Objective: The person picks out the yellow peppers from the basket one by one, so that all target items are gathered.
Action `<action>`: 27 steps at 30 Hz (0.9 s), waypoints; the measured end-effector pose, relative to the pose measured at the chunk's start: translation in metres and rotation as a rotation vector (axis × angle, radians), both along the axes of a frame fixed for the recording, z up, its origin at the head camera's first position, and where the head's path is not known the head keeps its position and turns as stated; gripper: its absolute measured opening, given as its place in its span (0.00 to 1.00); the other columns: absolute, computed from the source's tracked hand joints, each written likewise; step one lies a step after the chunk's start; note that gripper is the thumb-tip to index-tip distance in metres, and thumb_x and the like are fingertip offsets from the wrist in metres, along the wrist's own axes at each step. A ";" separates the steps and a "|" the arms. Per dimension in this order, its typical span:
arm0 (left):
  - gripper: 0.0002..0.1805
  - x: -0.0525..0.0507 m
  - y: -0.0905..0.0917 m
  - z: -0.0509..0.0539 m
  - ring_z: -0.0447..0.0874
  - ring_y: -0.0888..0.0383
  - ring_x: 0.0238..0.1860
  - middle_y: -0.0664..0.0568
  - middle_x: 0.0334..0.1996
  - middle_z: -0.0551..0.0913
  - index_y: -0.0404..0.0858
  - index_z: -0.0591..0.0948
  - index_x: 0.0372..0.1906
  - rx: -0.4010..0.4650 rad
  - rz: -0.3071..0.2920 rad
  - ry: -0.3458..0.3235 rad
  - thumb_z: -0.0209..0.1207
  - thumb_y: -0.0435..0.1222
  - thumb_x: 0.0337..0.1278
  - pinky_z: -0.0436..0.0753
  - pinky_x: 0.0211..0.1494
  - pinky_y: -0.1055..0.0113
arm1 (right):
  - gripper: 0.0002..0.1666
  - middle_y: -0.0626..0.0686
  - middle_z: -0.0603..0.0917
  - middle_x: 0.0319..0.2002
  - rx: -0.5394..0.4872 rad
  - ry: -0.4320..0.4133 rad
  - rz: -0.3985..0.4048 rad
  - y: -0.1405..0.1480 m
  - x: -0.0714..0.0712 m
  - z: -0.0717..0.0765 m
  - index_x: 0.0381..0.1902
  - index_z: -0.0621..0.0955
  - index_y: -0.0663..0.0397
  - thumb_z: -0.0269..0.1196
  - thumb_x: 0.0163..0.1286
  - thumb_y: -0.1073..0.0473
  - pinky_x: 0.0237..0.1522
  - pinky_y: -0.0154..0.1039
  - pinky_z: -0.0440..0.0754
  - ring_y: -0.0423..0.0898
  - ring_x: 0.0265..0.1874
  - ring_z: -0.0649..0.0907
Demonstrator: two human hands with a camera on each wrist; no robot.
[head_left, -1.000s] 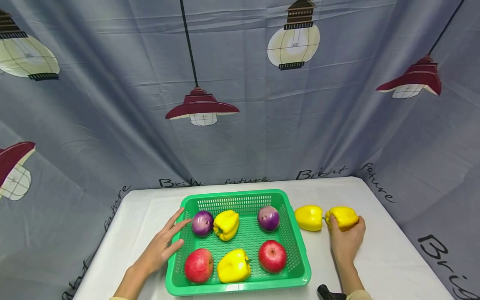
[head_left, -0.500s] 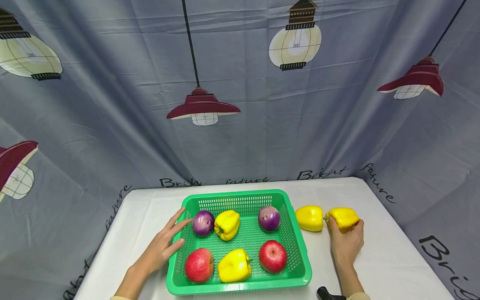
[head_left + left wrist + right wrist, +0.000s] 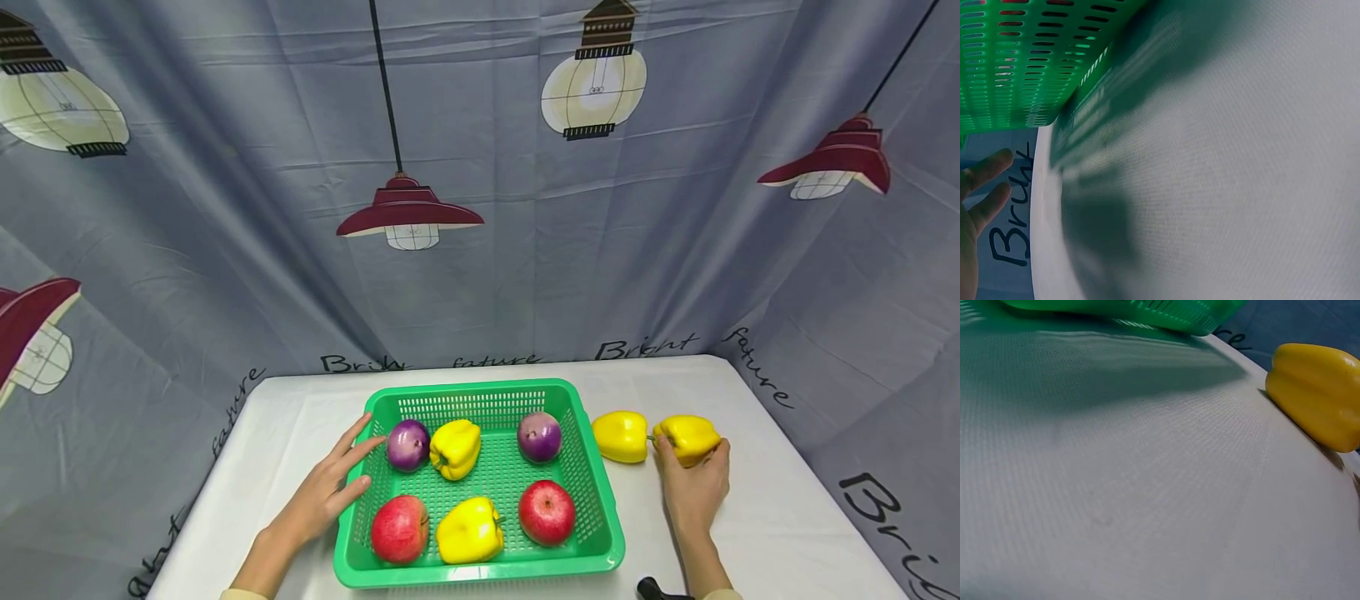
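My right hand (image 3: pixel 693 487) holds a yellow bell pepper (image 3: pixel 686 439) on the table, thumb on its near left side. To its left lies a second yellow bell pepper (image 3: pixel 620 436), also seen in the right wrist view as a yellow pepper (image 3: pixel 1317 397). My left hand (image 3: pixel 318 500), fingers spread and fairly straight, is at the left rim of a green plastic basket (image 3: pixel 480 575). Inside the basket are two yellow peppers (image 3: pixel 469 531), two red apples (image 3: pixel 547 512) and two round purple vegetables (image 3: pixel 539 437). Only some fingers (image 3: pixel 991 203) show in the left wrist view.
A white cloth covers the table (image 3: pixel 780 517). Grey-blue curtains (image 3: pixel 480 300) printed with lamps and lettering hang behind and on both sides. A black object (image 3: pixel 658 589) sits by my right wrist at the front edge.
The right hand has barely shifted on its pepper. The left hand and the basket's contents hold their places; the whole view has drifted slightly.
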State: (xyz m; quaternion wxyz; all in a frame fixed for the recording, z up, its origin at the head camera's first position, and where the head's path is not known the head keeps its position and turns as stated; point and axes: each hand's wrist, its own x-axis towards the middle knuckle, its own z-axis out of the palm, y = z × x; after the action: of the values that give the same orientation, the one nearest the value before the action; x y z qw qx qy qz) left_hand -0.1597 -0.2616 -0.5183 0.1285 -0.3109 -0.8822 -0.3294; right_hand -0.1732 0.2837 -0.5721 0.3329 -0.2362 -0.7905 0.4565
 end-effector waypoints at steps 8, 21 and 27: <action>0.32 0.000 0.000 0.001 0.60 0.43 0.75 0.43 0.79 0.55 0.41 0.73 0.72 -0.008 0.002 0.001 0.59 0.32 0.60 0.69 0.61 0.31 | 0.44 0.67 0.73 0.55 0.019 -0.004 0.013 0.000 0.001 0.000 0.66 0.64 0.67 0.74 0.62 0.52 0.65 0.62 0.66 0.66 0.60 0.73; 0.32 0.001 0.001 0.001 0.59 0.43 0.75 0.43 0.79 0.54 0.42 0.72 0.72 -0.004 0.007 0.002 0.59 0.32 0.60 0.68 0.62 0.31 | 0.60 0.64 0.44 0.80 0.059 -0.067 0.080 0.003 0.017 0.011 0.80 0.45 0.64 0.69 0.67 0.48 0.76 0.53 0.41 0.58 0.79 0.44; 0.33 0.000 0.001 0.001 0.59 0.43 0.75 0.42 0.79 0.55 0.43 0.72 0.72 -0.008 0.006 0.011 0.59 0.32 0.59 0.69 0.61 0.32 | 0.55 0.66 0.50 0.79 0.119 -0.002 0.134 0.003 0.020 0.028 0.78 0.52 0.70 0.71 0.65 0.54 0.76 0.53 0.42 0.60 0.78 0.47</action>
State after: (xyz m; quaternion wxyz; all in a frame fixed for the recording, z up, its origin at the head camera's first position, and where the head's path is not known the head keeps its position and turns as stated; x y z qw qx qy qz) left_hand -0.1592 -0.2611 -0.5176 0.1333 -0.3105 -0.8838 -0.3236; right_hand -0.1536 0.2871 -0.5443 0.3142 -0.1632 -0.8306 0.4298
